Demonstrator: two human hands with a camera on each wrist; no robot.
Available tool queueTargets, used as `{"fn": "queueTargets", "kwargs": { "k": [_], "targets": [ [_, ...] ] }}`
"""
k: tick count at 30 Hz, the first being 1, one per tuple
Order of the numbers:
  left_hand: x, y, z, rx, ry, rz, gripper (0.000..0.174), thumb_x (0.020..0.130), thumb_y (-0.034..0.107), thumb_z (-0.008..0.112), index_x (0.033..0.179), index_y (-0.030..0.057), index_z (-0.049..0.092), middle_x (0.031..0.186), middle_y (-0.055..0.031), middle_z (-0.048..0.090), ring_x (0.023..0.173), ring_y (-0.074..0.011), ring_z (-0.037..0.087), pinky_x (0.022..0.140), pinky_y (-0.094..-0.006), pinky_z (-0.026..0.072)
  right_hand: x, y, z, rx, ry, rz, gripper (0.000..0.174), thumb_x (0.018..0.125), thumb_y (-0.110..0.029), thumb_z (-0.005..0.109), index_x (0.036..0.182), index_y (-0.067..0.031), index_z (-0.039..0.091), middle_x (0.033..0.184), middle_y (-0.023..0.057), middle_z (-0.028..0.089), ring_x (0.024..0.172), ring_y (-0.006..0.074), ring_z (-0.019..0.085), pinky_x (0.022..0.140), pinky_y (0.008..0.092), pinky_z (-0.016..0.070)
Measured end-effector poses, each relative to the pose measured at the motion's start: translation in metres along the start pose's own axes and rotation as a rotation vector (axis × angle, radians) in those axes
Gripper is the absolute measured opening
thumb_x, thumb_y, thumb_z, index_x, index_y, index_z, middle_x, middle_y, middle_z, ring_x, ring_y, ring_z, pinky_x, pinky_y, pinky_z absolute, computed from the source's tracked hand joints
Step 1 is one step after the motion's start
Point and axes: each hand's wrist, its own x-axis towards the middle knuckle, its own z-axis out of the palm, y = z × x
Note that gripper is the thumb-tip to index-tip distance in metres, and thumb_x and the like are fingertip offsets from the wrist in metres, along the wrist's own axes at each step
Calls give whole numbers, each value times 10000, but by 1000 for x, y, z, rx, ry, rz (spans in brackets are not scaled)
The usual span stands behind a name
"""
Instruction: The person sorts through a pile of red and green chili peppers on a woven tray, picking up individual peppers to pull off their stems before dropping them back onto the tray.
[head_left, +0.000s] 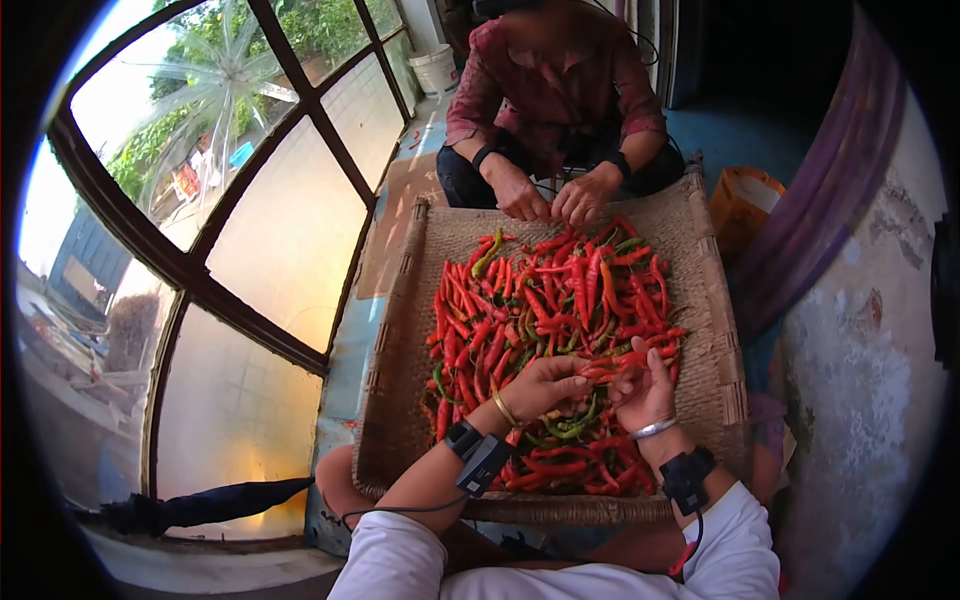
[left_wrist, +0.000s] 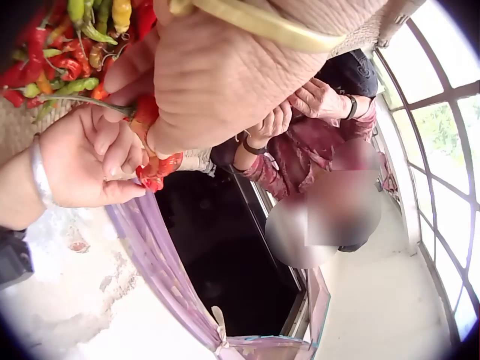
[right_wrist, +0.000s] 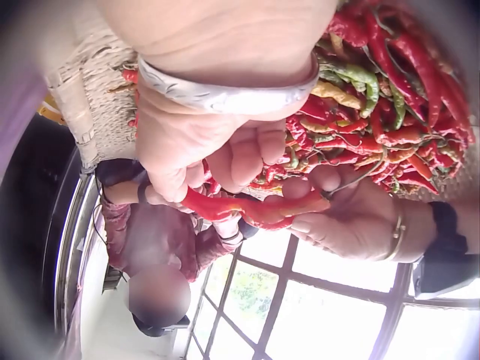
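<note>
Between the two hands, a red pepper with a long stem is stretched sideways in the right wrist view. My left hand pinches it near the stem end between thumb and fingers. The thumb and fingers of my right hand pinch its other end. In the left wrist view the same pepper shows partly behind my left hand, its stem pointing toward the peppers. Just below both hands lies a heap of red peppers with some green ones, in a woven tray.
Across the tray, another person sits with both hands at the heap's far edge. A paned window runs along the left. On the right are a yellow container, a purple curtain and a wall. A white bucket stands far back.
</note>
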Motion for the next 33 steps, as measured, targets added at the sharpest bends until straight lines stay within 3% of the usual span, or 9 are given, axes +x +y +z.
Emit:
{"fn": "queueTargets", "kwargs": {
  "k": [8,13,16,19,23,26,28,33],
  "targets": [
    [3,-1,2,-77,86,-3,261,848,193,492,1075,63,480,771,27,536,580,-46,516,504,-168,440,3,0,-8,-143,-38,60,145,795,-220,546,900,-120,550,612,-1,535,498,106,456,470,253,383],
    [6,-5,-4,255,256,7,282,840,226,509,1045,34,511,739,12,550,564,-32,501,488,-168,424,5,1,-10,-142,-36,78,121,808,-166,520,914,-113,546,619,5,539,509,111,468,472,259,390],
    [9,-10,-9,303,262,96,286,841,225,507,1037,17,515,738,6,550,528,-36,494,468,-184,421,5,2,-11,-124,-49,50,146,812,-153,510,950,-112,533,637,12,546,517,114,473,472,265,392],
    [8,-7,-7,308,266,35,286,844,237,501,1005,3,523,685,-8,554,484,-49,484,438,-196,404,5,3,-10,-115,-67,28,176,814,-133,502,987,-110,517,659,16,552,527,113,480,474,267,398],
    [7,-5,-9,372,202,-113,289,845,254,498,989,5,530,618,1,545,468,-47,455,435,-181,378,6,3,-10,-122,-68,7,194,809,-109,503,1003,-104,509,668,26,554,545,111,493,483,260,410],
    [7,-6,-8,416,183,-136,284,847,295,489,886,20,546,582,0,533,464,-47,453,427,-182,371,5,3,-9,-138,-63,-3,202,802,-109,517,1004,-101,507,662,27,552,536,112,493,479,255,413],
    [8,-6,-8,412,64,-151,304,850,326,472,804,33,537,588,-2,538,463,-48,454,423,-181,366,4,2,-6,-142,-55,-1,208,798,-114,527,1005,-100,507,656,27,549,522,113,489,471,252,412],
    [6,-6,0,398,33,-169,308,856,335,455,796,43,535,586,3,532,463,-49,457,424,-179,366,1,7,-6,-514,-68,158,249,768,-174,594,976,-63,515,626,16,526,462,86,460,414,209,382]
  ]
}}
